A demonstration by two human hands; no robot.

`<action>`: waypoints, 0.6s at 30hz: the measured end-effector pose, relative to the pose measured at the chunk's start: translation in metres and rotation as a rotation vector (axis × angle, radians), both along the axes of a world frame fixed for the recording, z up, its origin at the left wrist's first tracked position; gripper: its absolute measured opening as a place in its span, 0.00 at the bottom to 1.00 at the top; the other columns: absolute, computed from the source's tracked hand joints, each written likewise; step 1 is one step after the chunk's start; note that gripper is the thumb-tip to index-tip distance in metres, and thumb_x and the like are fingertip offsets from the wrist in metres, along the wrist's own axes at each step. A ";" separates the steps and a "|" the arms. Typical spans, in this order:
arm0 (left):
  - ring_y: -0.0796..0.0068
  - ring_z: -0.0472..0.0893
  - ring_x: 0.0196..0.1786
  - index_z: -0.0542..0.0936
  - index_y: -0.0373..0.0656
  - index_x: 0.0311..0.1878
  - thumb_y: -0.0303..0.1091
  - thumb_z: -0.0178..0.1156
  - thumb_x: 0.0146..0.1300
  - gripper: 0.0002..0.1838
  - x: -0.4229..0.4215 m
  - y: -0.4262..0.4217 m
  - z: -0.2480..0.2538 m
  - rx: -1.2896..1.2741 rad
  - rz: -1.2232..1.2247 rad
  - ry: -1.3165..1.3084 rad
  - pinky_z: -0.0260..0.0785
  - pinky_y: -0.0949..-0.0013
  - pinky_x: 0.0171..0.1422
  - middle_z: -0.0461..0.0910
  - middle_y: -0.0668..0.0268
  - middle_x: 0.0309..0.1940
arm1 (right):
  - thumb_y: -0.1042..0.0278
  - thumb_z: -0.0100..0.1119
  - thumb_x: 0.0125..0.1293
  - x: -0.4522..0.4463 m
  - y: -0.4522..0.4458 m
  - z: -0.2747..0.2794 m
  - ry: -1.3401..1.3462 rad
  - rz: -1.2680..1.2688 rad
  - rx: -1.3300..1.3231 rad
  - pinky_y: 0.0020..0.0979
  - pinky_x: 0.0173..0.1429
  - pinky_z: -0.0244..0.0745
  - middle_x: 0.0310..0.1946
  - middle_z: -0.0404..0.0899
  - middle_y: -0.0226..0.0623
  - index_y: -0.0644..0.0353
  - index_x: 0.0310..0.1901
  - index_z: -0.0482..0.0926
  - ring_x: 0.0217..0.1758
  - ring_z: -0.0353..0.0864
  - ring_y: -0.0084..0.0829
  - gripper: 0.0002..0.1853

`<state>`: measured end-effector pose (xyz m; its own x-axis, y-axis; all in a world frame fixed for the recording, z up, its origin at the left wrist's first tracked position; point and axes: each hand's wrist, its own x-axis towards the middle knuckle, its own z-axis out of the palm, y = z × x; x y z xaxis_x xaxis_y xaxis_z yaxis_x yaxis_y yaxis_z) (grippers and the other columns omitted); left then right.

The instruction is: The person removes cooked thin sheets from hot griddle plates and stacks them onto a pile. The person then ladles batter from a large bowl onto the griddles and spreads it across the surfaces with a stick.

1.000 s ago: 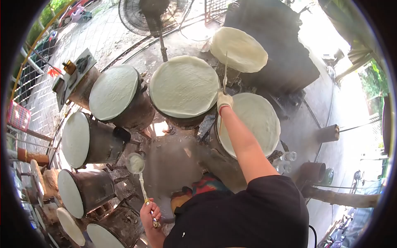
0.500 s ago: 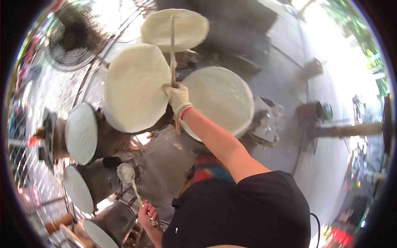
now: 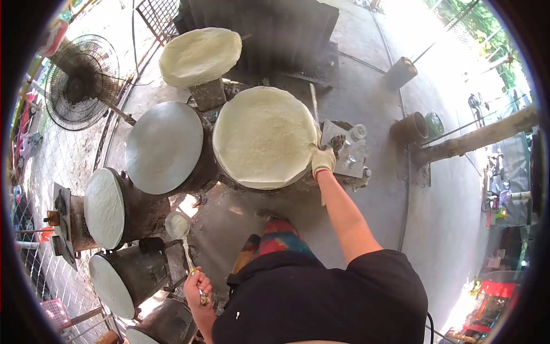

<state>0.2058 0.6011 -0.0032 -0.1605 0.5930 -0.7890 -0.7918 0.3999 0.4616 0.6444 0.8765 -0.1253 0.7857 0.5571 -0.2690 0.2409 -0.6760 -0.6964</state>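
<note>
My left hand (image 3: 197,286) is closed around the handle of a ladle (image 3: 177,225), whose bowl carries pale batter. My right hand (image 3: 322,159), in a white glove with a red cuff, grips a long thin wooden stick (image 3: 314,106). The stick stands along the right edge of a large round cream sheet (image 3: 263,135), which lies over a round-topped cooker. Whether the stick touches the sheet is hard to tell. Left of that sheet is a round grey cooker top (image 3: 164,148). Another pale sheet (image 3: 200,56) rests farther back on a stand.
White-topped metal drums (image 3: 105,209) line the left side, with another drum (image 3: 112,284) lower down. A fan (image 3: 80,83) stands at far left. Glass jars (image 3: 356,135) sit right of the sheet. A wooden post (image 3: 481,135) and a rusty can (image 3: 409,127) are farther right.
My right hand has moved right with the stick. The cream sheet beside the stick has shifted from the left cooker to the right one, and the left top now shows grey. The view has turned.
</note>
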 end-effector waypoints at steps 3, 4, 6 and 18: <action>0.83 0.63 0.16 0.72 0.36 0.46 0.26 0.49 0.67 0.07 -0.004 -0.012 -0.005 -0.002 -0.024 -0.002 0.56 0.79 0.15 0.66 0.70 0.21 | 0.51 0.70 0.48 -0.014 -0.008 -0.001 0.117 -0.049 -0.030 0.37 0.54 0.73 0.42 0.82 0.54 0.68 0.46 0.81 0.48 0.82 0.45 0.29; 0.84 0.63 0.16 0.73 0.36 0.46 0.26 0.50 0.67 0.07 -0.004 -0.016 -0.004 -0.010 -0.021 -0.002 0.56 0.79 0.15 0.66 0.70 0.21 | 0.52 0.70 0.48 -0.019 -0.006 -0.009 0.123 -0.053 0.007 0.37 0.53 0.73 0.40 0.83 0.53 0.69 0.45 0.81 0.46 0.82 0.44 0.29; 0.83 0.63 0.17 0.73 0.36 0.45 0.26 0.50 0.67 0.07 -0.007 -0.026 -0.007 -0.004 0.002 0.001 0.56 0.79 0.15 0.66 0.70 0.21 | 0.55 0.71 0.47 -0.029 0.002 -0.015 0.097 -0.038 0.038 0.36 0.49 0.74 0.34 0.84 0.52 0.72 0.42 0.82 0.40 0.83 0.42 0.27; 0.82 0.63 0.16 0.73 0.38 0.43 0.26 0.50 0.66 0.05 -0.026 -0.051 -0.019 -0.006 0.197 0.093 0.55 0.77 0.16 0.65 0.71 0.20 | 0.74 0.62 0.56 -0.133 0.079 0.291 0.309 0.949 0.591 0.23 0.35 0.73 0.30 0.80 0.30 0.70 0.42 0.81 0.30 0.77 0.19 0.13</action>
<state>0.1800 0.5498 -0.0226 -0.3449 0.5387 -0.7687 -0.8089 0.2448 0.5346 0.5116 0.9552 0.1655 -0.0693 0.9901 0.1219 0.2411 0.1352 -0.9610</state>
